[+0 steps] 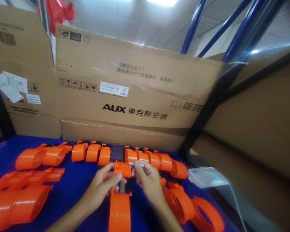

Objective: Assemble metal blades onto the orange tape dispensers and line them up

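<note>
My left hand (108, 180) is closed around a small orange plastic cylinder (123, 170), thumb across its lower side. In the fingertips of my right hand (146, 177) is a thin light-grey rod-like piece (138, 165), its left end against the right end of the cylinder. The fingers partly hide both pieces, so I cannot tell whether the rod goes inside. Just below my hands stands a larger orange plastic ring-shaped part (120, 211), with a metallic piece at its top. Behind the cylinder is a dark rectangular block (117, 153).
Rows of orange ring-shaped parts (154, 159) line the back of the blue table (83, 180). More orange parts (21, 206) lie at left and others (180, 199) at right. A clear plastic box (206, 177) sits by the right edge. Cardboard (135, 129) and a dark post (200, 125) bound the back.
</note>
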`<state>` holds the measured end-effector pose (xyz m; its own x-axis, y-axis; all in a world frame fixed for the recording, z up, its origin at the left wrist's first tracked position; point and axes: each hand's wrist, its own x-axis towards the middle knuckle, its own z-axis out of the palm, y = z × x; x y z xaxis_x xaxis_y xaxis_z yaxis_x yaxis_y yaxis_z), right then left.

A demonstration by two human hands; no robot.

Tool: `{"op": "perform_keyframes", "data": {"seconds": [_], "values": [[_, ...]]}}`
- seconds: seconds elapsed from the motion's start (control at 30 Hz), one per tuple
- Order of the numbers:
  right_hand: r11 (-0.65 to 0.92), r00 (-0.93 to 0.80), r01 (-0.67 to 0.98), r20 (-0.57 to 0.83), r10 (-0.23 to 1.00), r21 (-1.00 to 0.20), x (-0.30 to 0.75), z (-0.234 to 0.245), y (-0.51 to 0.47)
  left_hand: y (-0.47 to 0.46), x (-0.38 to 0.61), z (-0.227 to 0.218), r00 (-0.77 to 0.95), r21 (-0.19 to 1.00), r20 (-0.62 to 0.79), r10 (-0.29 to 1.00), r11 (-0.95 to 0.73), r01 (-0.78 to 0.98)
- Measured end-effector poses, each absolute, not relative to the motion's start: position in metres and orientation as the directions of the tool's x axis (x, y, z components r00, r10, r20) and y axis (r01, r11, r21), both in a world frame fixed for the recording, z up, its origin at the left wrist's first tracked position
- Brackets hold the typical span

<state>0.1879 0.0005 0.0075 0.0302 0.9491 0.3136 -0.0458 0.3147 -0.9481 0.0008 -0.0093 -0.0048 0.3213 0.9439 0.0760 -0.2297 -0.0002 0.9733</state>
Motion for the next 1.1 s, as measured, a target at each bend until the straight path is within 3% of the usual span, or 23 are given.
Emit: {"op": "perform_keyframes", "data": {"seconds": [0.13, 0.5, 1.1], "values": [[0.369, 0.026, 0.072, 0.372, 0.928, -0.926, 0.186, 0.009, 0.0, -0.011, 0.002, -0.005, 0.331, 0.976, 0.067, 0.941, 0.008, -0.219], [0.371, 0.158, 0.083, 0.379, 0.912, -0.925, 0.195, 0.016, -0.001, -0.004, -0.001, -0.006, 0.146, 0.968, 0.09, 0.985, -0.052, -0.244], [0.401, 0.091, 0.078, 0.407, 0.909, -0.913, 0.196, 0.014, -0.002, -0.005, -0.004, 0.0, 0.224, 0.977, 0.119, 0.967, -0.073, -0.202]]}}
